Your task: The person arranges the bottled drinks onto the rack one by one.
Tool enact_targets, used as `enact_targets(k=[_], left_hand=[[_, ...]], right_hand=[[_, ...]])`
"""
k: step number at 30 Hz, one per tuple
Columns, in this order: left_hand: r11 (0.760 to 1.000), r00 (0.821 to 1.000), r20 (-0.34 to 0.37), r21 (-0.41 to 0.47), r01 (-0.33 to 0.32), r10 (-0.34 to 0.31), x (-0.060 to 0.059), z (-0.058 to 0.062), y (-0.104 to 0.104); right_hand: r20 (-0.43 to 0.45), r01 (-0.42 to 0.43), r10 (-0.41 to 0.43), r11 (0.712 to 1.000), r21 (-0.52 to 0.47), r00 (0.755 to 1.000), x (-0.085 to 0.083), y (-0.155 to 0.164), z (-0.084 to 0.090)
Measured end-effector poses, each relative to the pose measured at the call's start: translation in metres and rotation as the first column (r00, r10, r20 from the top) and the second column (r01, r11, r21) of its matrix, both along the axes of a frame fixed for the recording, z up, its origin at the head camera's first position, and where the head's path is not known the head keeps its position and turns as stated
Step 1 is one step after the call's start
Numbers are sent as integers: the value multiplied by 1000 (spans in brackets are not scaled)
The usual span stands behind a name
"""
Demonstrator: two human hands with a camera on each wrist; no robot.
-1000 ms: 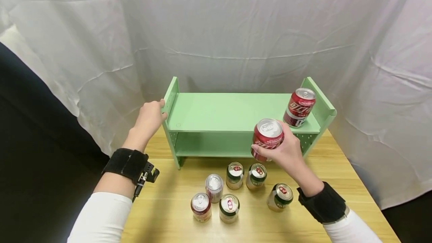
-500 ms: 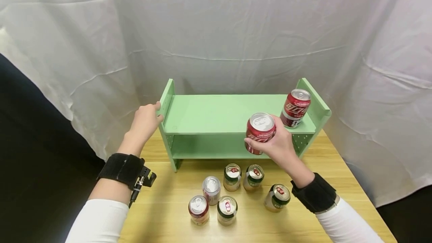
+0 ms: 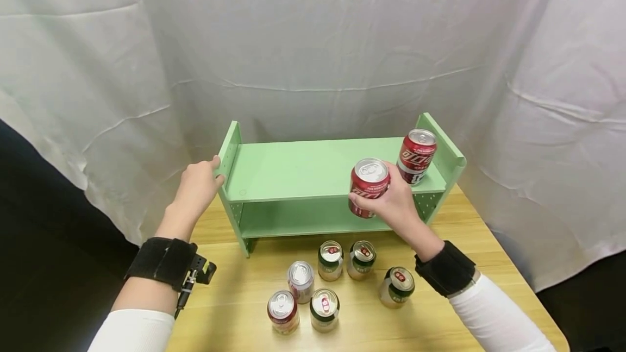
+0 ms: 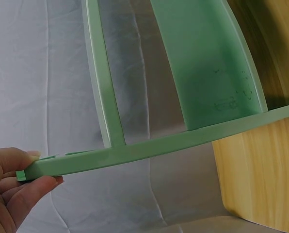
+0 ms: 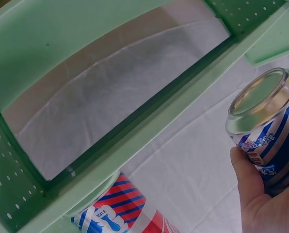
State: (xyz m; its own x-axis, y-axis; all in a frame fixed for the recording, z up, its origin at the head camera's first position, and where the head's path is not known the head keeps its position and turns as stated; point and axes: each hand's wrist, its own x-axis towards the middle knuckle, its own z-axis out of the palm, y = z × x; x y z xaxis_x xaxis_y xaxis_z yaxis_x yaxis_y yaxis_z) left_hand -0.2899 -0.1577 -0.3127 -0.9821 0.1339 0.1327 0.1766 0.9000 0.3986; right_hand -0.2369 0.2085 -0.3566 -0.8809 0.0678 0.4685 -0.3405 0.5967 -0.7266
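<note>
My left hand (image 3: 195, 186) pinches the top front of the left side panel of the green two-tier shelf (image 3: 293, 170); the left wrist view shows thumb and fingers on both faces of that panel (image 4: 120, 155). My right hand (image 3: 398, 200) grips a red soda can (image 3: 370, 186) upright, in front of and above the upper shelf's front edge. The right wrist view shows this can's silver base and blue-striped side (image 5: 270, 141). A similar red can (image 3: 417, 156) stands on the upper shelf by the right side panel.
Several shorter cans stand on the wooden table (image 3: 440, 308) before the shelf: green-banded ones (image 3: 331, 259), a silver one (image 3: 300, 281) and a dark red one (image 3: 283, 312). Pale curtains (image 3: 313, 48) hang behind. The lower tier (image 3: 293, 217) is partly shadowed.
My right hand has raised the red soda can a little relative to the upper shelf's edge. The left hand keeps its grip on the panel. The head view has shifted slightly.
</note>
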Motion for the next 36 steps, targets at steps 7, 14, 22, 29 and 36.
enact_targets(k=[7,14,22,29,36], left_hand=[[1000,1000,-16,1,1,-1,-1,-2,0],[1000,1000,-19,-23,-14,14,5,-1,-9],[1000,1000,-9,-10,-28,28,7,0,-17],[1000,1000,-13,-5,-20,20,-1,-2,-13],[1000,999,-34,-11,-19,18,-3,-5,-10]], right_hand=[[48,16,-15,1000,-20,999,-9,1,1],[74,-15,17,1000,-26,997,-21,-8,3],[32,-28,29,999,-16,999,-35,-11,5],[40,2,-1,1000,-24,999,-40,-7,2],[67,24,-23,1000,-14,997,-50,-1,-1]])
